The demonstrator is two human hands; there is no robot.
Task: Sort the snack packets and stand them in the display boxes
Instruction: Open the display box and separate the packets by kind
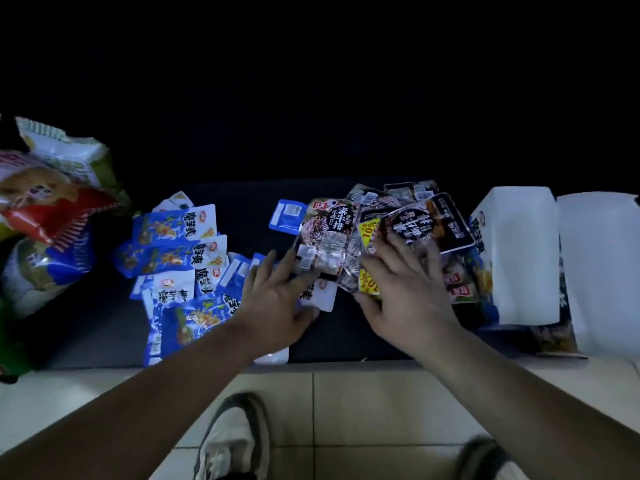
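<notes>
Blue snack packets (pixel 180 251) lie scattered flat at centre left of the frame. Dark packets (pixel 332 230) overlap in a heap at centre right, just beside white display boxes (pixel 519 258) at far right.

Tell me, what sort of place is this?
Likely a shop or stockroom, though it is dim: blue packets and dark packets lie heaped on a counter beside white display boxes, with bigger snack bags at left.

dark surface (pixel 242 206): blue packets (pixel 176 251) heaped left, dark packets (pixel 412 216) piled centre-right, white display boxes (pixel 519 254) at right (big snack bags (pixel 52 202) far left).
</notes>
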